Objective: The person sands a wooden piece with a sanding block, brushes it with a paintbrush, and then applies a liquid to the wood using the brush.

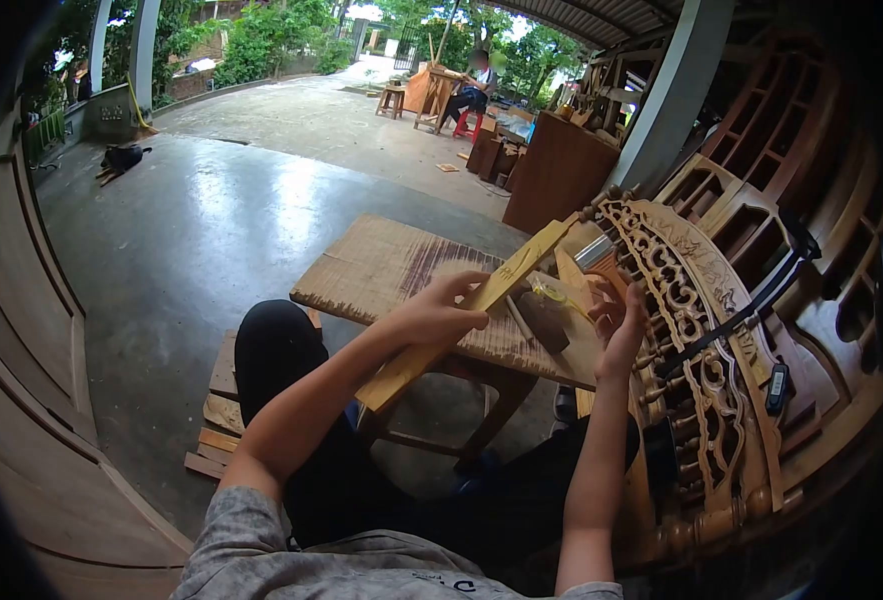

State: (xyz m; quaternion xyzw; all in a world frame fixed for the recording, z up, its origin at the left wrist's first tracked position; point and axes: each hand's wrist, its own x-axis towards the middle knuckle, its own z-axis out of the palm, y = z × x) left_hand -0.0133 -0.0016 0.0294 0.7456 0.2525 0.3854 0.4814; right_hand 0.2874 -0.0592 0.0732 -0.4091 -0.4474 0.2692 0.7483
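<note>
Currently, left hand [441, 312]: fingers wrapped round the wooden slat [521, 262], firm hold.
Slat position: slanting across the plank [391, 265], lower end toward the lap.
Right hand [621, 330]: half open beside the carved panel [686, 290]; contents cannot be told.

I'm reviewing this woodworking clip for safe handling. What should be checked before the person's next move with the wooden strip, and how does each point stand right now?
1. Grip on the wooden strip: ok. The left hand is closed around it.
2. Strip's far end clear of the carved panel: cannot tell. The two overlap in this view.
3. Right hand free: cannot tell. It is raised beside the carved panel with its palm hidden.
4. Board lying level on its legs: ok.
5. Dark tool out of both hands: ok. It lies on the board between them.
6. Other person at a distance: ok. They are seated far back.
</note>
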